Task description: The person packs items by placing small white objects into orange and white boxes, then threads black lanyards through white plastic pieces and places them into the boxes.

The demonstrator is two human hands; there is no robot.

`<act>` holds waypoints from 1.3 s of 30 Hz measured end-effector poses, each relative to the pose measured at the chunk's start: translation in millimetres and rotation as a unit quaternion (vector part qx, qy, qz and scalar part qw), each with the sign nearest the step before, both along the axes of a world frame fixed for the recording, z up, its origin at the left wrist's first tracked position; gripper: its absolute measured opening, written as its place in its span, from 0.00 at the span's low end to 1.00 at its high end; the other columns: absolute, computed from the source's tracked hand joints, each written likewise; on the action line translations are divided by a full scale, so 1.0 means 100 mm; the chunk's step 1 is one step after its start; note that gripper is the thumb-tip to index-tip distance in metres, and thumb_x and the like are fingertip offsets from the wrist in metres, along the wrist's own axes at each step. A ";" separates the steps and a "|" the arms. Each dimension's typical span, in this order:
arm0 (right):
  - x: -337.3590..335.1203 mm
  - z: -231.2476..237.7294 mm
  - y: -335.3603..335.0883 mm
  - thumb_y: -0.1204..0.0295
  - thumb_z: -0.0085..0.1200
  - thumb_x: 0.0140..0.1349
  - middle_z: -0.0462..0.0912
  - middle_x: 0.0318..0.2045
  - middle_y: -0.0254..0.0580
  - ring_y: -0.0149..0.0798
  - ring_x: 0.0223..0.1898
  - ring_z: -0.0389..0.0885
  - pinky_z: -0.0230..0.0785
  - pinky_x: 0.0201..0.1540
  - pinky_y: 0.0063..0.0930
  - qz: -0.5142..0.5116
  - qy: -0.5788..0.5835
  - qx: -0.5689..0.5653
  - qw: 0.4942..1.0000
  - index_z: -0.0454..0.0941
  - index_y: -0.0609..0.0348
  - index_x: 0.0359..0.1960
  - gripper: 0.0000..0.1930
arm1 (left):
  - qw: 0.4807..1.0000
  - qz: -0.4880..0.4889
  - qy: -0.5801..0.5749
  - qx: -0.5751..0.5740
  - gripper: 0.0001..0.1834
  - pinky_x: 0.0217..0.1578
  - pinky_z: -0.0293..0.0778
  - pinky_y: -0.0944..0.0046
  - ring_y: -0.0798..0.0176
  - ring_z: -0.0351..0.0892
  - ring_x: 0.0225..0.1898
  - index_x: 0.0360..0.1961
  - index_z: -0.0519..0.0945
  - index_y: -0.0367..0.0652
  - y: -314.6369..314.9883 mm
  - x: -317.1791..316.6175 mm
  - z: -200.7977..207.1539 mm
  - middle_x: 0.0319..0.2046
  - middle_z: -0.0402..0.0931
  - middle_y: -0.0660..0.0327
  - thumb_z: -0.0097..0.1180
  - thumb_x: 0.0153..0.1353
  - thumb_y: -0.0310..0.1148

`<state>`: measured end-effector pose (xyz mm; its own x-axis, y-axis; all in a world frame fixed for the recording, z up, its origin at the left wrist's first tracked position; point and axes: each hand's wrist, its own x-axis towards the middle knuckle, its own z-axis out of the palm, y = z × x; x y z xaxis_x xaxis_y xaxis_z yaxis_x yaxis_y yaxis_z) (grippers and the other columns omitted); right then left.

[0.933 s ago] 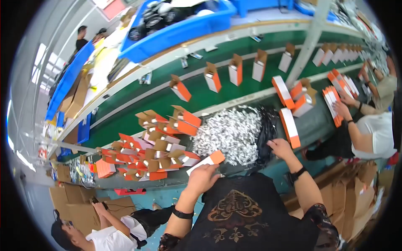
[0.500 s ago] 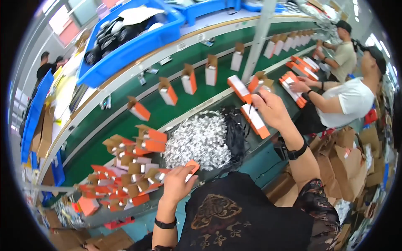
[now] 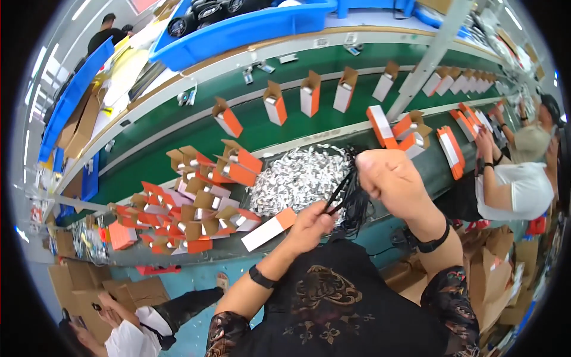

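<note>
My left hand [image 3: 312, 227] is closed in a pinch on a thin black cord [image 3: 338, 195] in front of my chest. The cord slants up to my right hand [image 3: 391, 180], a fist closed around its other part. Behind and below the fists lies a tangle of black cords [image 3: 357, 217], partly hidden by my right hand. To its left is a heap of small shiny silver-white packets [image 3: 297, 181]. A white and orange box [image 3: 262, 236] lies at the bench's near edge, beside my left hand.
Several open orange and white boxes [image 3: 193, 205] crowd the bench at left. More stand in a row on the green conveyor [image 3: 202, 95]. Further boxes [image 3: 450, 152] lie at right, near co-workers [image 3: 514, 184]. A metal post [image 3: 428, 65] rises there. Blue trays [image 3: 250, 35] sit above.
My right hand has come away from the boxes at right to the cords. My left hand has left the white and orange box and now pinches the cord. The view has shifted.
</note>
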<state>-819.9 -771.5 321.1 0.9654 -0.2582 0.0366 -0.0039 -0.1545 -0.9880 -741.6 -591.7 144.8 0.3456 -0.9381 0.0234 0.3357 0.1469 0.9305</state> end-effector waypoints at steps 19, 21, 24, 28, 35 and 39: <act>0.68 -2.76 0.41 0.64 0.57 0.63 0.82 0.34 0.36 0.30 0.28 0.79 0.68 0.26 0.24 0.102 0.411 0.239 0.874 0.78 0.54 0.40 0.09 | 0.854 0.449 0.262 0.006 0.16 0.29 0.65 0.63 0.71 0.58 0.22 0.31 0.65 0.50 0.91 -0.02 -0.02 0.22 0.60 0.69 0.41 0.73 0.47; 0.89 -2.96 0.17 0.69 0.58 0.59 0.82 0.36 0.39 0.38 0.35 0.81 0.73 0.33 0.32 0.016 0.283 -0.129 0.950 0.77 0.53 0.43 0.10 | 0.853 0.487 0.182 0.053 0.17 0.25 0.57 0.67 0.73 0.54 0.20 0.30 0.64 0.50 0.97 0.02 0.00 0.21 0.59 0.69 0.39 0.74 0.48; 1.02 -3.11 -0.16 0.71 0.59 0.55 0.81 0.39 0.43 0.47 0.42 0.80 0.74 0.42 0.39 0.048 0.133 -0.478 0.867 0.78 0.53 0.43 0.13 | 0.829 0.484 0.278 0.034 0.16 0.25 0.59 0.67 0.72 0.55 0.21 0.31 0.65 0.47 1.04 0.08 0.05 0.21 0.61 0.68 0.41 0.73 0.45; 1.11 -3.25 -0.47 0.70 0.59 0.52 0.79 0.38 0.44 0.48 0.45 0.79 0.73 0.46 0.41 0.210 0.168 -0.611 0.744 0.81 0.50 0.44 0.15 | 0.851 0.443 0.274 0.059 0.13 0.27 0.62 0.67 0.70 0.62 0.23 0.36 0.71 0.43 1.08 0.09 0.05 0.25 0.69 0.65 0.43 0.73 0.40; 0.90 -3.11 -0.42 0.66 0.66 0.49 0.78 0.40 0.42 0.47 0.47 0.76 0.73 0.46 0.42 0.142 0.127 -0.506 0.841 0.80 0.51 0.40 0.15 | 0.904 0.352 0.224 0.093 0.08 0.32 0.71 0.70 0.73 0.72 0.28 0.44 0.78 0.38 1.09 0.04 -0.10 0.33 0.78 0.63 0.54 0.67 0.30; 0.95 -3.21 -0.40 0.65 0.64 0.52 0.80 0.42 0.44 0.51 0.45 0.78 0.74 0.47 0.44 0.168 0.167 -0.558 0.796 0.78 0.49 0.45 0.18 | 0.919 0.317 0.204 0.116 0.07 0.30 0.72 0.72 0.71 0.75 0.27 0.44 0.75 0.40 1.04 0.04 -0.01 0.33 0.80 0.58 0.54 0.65 0.25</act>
